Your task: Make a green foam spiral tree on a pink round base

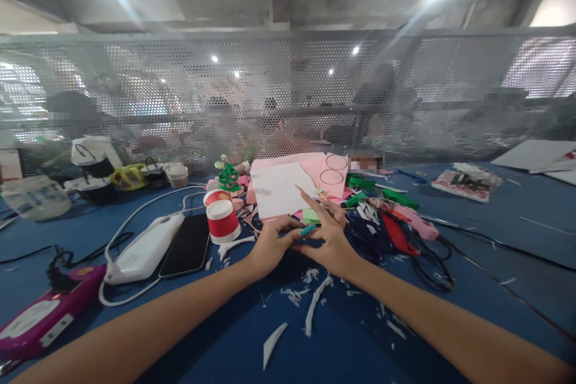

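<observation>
A perforated metal screen (288, 90) closes off the far side, and before it the blue desk (216, 336) spreads wide. Pink paper (335, 179) lies at the back under a white sheet (281, 189), perhaps pushed there to free the near edge for handwork; two circles are outlined on the pink. Off to the left sit a purple power strip (81, 291), a white block (146, 249) with a cable, and a dark-screened phone (185, 246), likely kept there so the cords stay clear of the wrists. A pink tool (420, 225), by its look a glue gun, lies among the clutter on the right, probably within easy reach. The red-and-white paper cups (222, 222) carry marks too small for me to read; I make out no brand anywhere. White paper scraps (317, 306) litter the front. Above them the left hand (273, 244) pinches a small teal piece (308, 230), thumb and fingers together at its near end. The right hand (332, 246) meets it from the other side, forefinger lifted apart, perhaps out of the way; whether its other fingers clamp, I can't tell.
</observation>
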Tool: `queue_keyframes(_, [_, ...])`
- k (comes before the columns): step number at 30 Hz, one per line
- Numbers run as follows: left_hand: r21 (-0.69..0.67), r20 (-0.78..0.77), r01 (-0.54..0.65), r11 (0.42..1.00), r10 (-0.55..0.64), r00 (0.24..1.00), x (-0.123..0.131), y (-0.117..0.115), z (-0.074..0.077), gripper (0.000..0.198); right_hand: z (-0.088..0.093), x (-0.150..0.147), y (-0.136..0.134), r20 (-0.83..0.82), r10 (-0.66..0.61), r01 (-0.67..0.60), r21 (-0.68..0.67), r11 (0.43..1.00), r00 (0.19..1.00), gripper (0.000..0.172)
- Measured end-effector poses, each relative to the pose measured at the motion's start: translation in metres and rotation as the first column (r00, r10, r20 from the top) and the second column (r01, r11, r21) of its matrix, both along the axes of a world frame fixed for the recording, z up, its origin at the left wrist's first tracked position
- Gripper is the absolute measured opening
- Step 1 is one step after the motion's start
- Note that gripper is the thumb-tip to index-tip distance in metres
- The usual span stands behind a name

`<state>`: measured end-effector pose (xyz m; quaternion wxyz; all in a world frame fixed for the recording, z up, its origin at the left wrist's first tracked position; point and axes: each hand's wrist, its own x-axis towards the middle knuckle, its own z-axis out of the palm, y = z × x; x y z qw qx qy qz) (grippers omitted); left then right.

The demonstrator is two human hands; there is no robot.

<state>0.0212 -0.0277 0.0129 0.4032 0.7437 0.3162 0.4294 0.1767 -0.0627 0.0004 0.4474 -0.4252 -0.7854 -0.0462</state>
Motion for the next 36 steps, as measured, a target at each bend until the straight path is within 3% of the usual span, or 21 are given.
queue_keyframes(10, [0.170, -0.201, -0.013, 0.985, 0.048, 0.978, -0.002, -0.003, 0.001, 0.012, -0.001, -0.005, -0.001, -0.069, -0.045, 0.036, -0.128, 0.991, 0.997, 0.006])
queue_keyframes(18, [0.379, -0.304, 0.042, 0.925, 0.081, 0.949, -0.003, -0.001, -0.005, 0.017, -0.002, -0.003, -0.002, -0.020, -0.024, 0.022, -0.120, 0.992, 1.000, 0.005])
queue_keyframes(22, [0.377, -0.343, 0.028, 0.926, 0.112, 0.933, -0.002, -0.005, -0.004, 0.017, 0.002, -0.003, -0.006, 0.050, -0.040, 0.043, -0.072, 0.996, 0.998, 0.006])
queue_keyframes(27, [0.342, -0.368, 0.102, 0.934, 0.034, 0.929, -0.002, -0.006, -0.004, 0.017, 0.007, 0.002, -0.007, 0.139, 0.008, -0.011, 0.019, 1.000, 0.990, 0.005])
queue_keyframes(36, [0.346, -0.445, 0.187, 0.919, -0.015, 0.895, -0.006, -0.006, -0.004, 0.029, 0.008, 0.008, -0.004, 0.179, 0.141, -0.126, -0.095, 0.988, 0.974, 0.022])
